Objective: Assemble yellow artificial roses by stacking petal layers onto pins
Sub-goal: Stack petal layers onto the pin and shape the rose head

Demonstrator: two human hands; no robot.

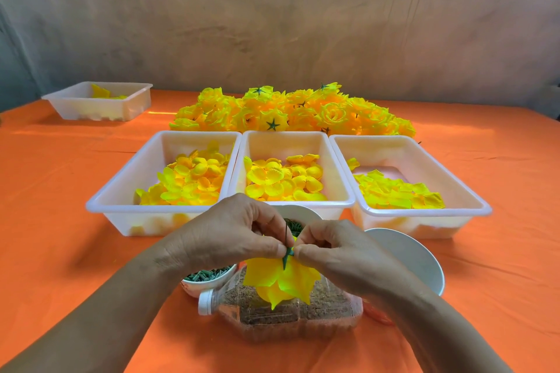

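Hanging from a green pin (286, 251), yellow petals (281, 281) dangle above a bottle (288, 312) between the hands. The left hand (230, 233) and right hand (336, 248) pinch the pin with curled fingertips, probably seating the calyx. Many finished roses (291, 112) are heaped behind three trays (136, 209) holding loose layers (285, 182), so much is done and more remains.

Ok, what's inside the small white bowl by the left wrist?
Green plastic pieces fill the small white bowl; whether they are pins is unclear. The left hand, pinching a green pin, covers the bowl's far part.
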